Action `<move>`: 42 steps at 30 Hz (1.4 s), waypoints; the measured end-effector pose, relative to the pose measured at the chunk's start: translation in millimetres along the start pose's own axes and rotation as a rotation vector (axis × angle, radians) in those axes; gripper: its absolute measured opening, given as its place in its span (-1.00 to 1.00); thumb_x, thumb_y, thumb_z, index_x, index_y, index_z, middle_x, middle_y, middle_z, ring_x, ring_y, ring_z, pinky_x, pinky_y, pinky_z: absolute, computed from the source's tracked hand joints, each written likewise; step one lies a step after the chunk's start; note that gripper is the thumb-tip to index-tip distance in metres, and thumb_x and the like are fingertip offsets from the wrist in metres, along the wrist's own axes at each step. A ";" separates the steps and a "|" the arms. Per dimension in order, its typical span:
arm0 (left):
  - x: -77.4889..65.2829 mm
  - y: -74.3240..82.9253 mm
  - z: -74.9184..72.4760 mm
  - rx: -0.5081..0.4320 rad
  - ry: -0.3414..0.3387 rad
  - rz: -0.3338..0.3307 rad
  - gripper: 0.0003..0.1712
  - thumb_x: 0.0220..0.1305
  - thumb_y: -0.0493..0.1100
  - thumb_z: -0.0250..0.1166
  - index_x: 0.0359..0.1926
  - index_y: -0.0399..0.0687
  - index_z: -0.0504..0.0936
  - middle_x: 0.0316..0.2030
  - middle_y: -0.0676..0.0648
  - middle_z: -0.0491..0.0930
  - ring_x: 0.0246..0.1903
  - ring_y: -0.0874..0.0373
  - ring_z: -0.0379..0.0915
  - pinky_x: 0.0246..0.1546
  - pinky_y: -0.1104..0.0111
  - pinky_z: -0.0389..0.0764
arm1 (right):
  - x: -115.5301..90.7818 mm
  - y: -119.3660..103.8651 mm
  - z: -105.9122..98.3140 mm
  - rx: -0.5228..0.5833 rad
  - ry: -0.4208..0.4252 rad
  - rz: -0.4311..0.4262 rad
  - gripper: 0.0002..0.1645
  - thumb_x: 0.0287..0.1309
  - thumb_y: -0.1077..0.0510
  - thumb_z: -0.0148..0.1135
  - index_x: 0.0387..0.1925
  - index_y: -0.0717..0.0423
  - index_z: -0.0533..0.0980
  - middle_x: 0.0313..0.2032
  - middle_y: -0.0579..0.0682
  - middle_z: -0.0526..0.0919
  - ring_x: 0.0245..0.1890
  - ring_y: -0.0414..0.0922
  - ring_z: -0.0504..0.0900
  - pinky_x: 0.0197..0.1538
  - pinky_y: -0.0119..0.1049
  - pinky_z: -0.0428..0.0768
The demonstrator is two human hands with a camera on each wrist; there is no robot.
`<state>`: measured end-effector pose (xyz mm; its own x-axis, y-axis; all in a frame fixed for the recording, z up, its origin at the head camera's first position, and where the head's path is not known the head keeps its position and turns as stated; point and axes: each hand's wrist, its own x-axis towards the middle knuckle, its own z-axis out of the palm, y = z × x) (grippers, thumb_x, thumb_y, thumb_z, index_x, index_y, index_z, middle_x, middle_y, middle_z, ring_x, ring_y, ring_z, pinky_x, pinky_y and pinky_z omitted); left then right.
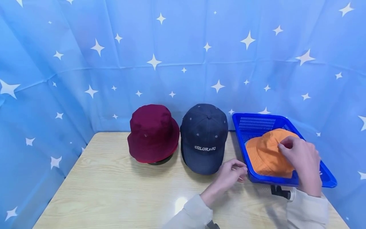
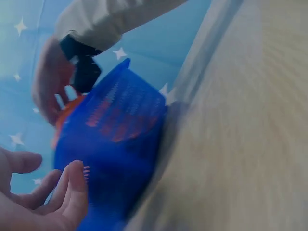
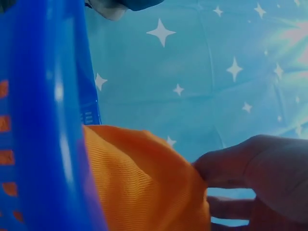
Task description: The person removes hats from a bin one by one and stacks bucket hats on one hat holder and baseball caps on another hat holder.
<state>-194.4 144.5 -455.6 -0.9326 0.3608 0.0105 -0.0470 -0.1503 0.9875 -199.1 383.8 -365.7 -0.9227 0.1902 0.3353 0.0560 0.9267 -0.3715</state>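
An orange bucket hat lies in the blue plastic basket, its brim towards the left. With thumb and fingertips my right hand pinches the hat's crown; the right wrist view shows the thumb against the orange fabric. My left hand is just outside the basket's near left corner, fingers relaxed and holding nothing. In the left wrist view those fingers appear in front of the basket's side; whether they touch it I cannot tell.
Left of the basket stands a navy baseball cap lettered COLORADO. Further left is a maroon bucket hat with a dark base under it. All are on a light wooden table, backed by a blue star-patterned curtain.
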 end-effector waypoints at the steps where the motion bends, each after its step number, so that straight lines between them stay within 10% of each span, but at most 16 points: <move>1: 2.1 -4.1 4.8 -0.037 0.009 -0.033 -0.88 0.35 -0.26 0.33 -0.13 -0.20 0.68 -0.35 -0.13 0.75 -0.39 0.06 0.74 -0.32 0.30 0.80 | 0.3 -0.6 0.8 0.002 0.017 0.003 -0.72 0.32 0.03 0.30 -0.17 0.18 0.65 -0.26 0.28 0.74 -0.34 0.21 0.55 -0.44 -0.10 0.33; 13: 7.9 -8.5 12.5 -0.142 0.084 -0.157 -0.90 0.24 -0.32 0.44 -0.24 -0.24 0.70 -0.33 0.01 0.71 -0.18 -0.09 0.79 -0.01 0.20 0.77 | 2.3 -11.7 2.4 0.109 0.252 0.107 -0.68 0.31 0.08 0.29 -0.16 0.30 0.69 -0.23 0.41 0.74 -0.32 0.25 0.51 -0.32 -0.16 0.24; 17: 7.0 -6.1 9.3 -0.180 0.064 -0.179 -0.89 0.25 -0.37 0.42 -0.22 -0.30 0.66 -0.32 -0.02 0.70 -0.16 -0.06 0.79 0.06 0.15 0.74 | 4.4 -15.3 3.7 0.186 0.400 0.188 -0.64 0.29 0.03 0.27 -0.17 0.27 0.73 -0.22 0.36 0.77 -0.49 -0.29 0.48 -0.29 -0.36 0.25; 20: 7.1 -6.5 8.7 -0.215 0.049 -0.196 -0.93 0.27 -0.40 0.39 -0.28 -0.23 0.64 -0.35 -0.04 0.67 -0.16 -0.15 0.79 0.11 0.05 0.72 | 5.1 -18.1 4.7 0.267 0.540 0.239 -0.62 0.27 -0.02 0.28 -0.19 0.22 0.76 -0.45 -0.19 0.79 -0.55 -0.71 0.26 -0.24 -0.52 0.23; 24: 8.3 -7.1 8.6 -0.227 0.042 -0.202 -0.88 0.28 -0.42 0.38 -0.34 -0.16 0.63 -0.37 -0.04 0.66 -0.17 -0.19 0.77 0.08 -0.03 0.72 | 6.1 -21.8 5.4 0.312 0.630 0.254 -0.59 0.25 -0.06 0.29 -0.20 0.20 0.78 -0.57 -0.85 0.30 -0.54 -0.80 0.21 -0.23 -0.57 0.20; 34: 9.2 -7.7 7.1 -0.135 0.030 -0.213 -0.87 0.26 -0.33 0.43 -0.20 -0.28 0.68 -0.37 0.01 0.67 -0.16 -0.14 0.72 -0.09 0.07 0.79 | -1.4 -34.4 -8.7 0.539 0.959 0.321 -0.83 0.29 -0.06 0.32 -0.25 -0.17 0.78 -0.47 -0.66 0.51 -0.51 -0.70 0.46 -0.27 -0.72 0.43; 42: 9.0 -3.8 3.4 -0.124 0.039 -0.215 -0.89 0.22 -0.27 0.47 -0.26 -0.13 0.70 -0.47 0.05 0.64 -0.53 0.19 0.51 -0.45 0.34 0.66 | -9.6 -59.1 -23.8 0.571 1.078 0.076 -0.84 0.28 0.04 0.35 -0.25 -0.03 0.80 -0.40 -0.54 0.66 -0.50 -0.66 0.49 -0.27 -0.71 0.50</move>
<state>-201.4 151.4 -458.7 -0.9096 0.3608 -0.2061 -0.2868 -0.1862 0.9397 -184.5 334.8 -326.3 -0.1204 0.6599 0.7416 -0.3300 0.6780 -0.6568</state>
